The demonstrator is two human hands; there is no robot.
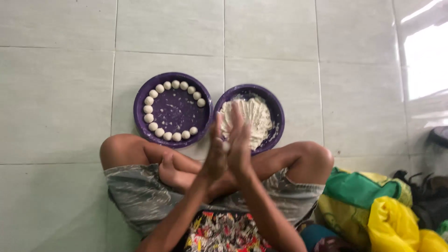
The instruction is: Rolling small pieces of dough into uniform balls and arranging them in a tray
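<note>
I sit cross-legged on a tiled floor. My left hand and my right hand are pressed palm to palm in front of me, with a small piece of white dough between them. Just beyond the hands stands a purple bowl holding a mass of white dough. To its left a purple plate carries several small white dough balls set in a ring along its rim.
Pale floor tiles surround me. At my right side lies a heap of green and yellow cloth, with dark bags behind it. A bright window reflection shines on the floor at far right.
</note>
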